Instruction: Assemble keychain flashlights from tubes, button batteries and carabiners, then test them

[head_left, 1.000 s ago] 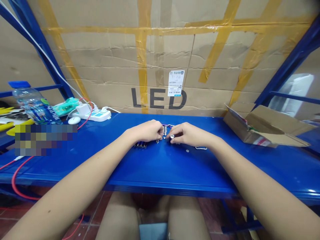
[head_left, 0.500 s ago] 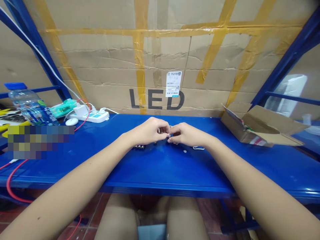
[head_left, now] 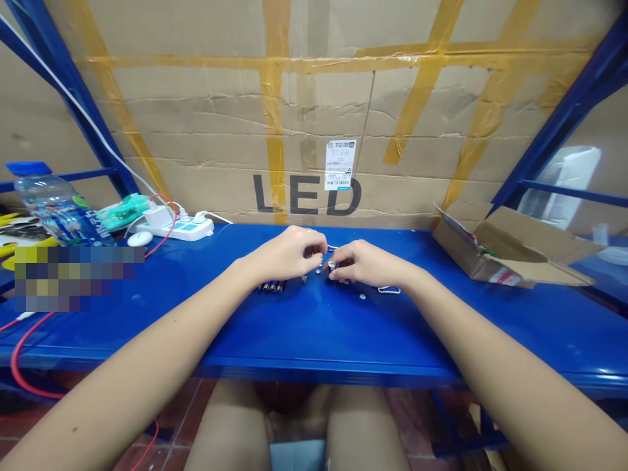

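At the middle of a glossy blue metal surface (head_left: 318, 337), I have both hands close together over very small parts, and much of the detail is lost to me. My right hand (head_left: 356, 261) is curled in a pinch, thumb and fingers around a small dark cylinder with a bright silver rim (head_left: 332, 264); the rim faces up, just above the surface, and the fingers cover most of its body. My left hand (head_left: 303, 254) is bent, with thumb and forefinger a little apart; I cannot tell whether anything is between the tips. Just beside them lies a tiny shiny metal piece (head_left: 318, 271), and nearer me is another small metal bit (head_left: 304, 279), too blurred to identify.

Under my left wrist a row of dark tubes with metallic ends (head_left: 273, 286) shows only its near ends. Near my right wrist lies a silver carabiner-shaped loop (head_left: 389, 290), its far edge close under the hand, with a flat whitish disc (head_left: 362, 297) to its left.

Farther left, a pixelated patch hides the base of a clear plastic bottle with a blue cap (head_left: 56, 206). To the right, flaps partly conceal the inside of a brown cardboard box (head_left: 505, 270).
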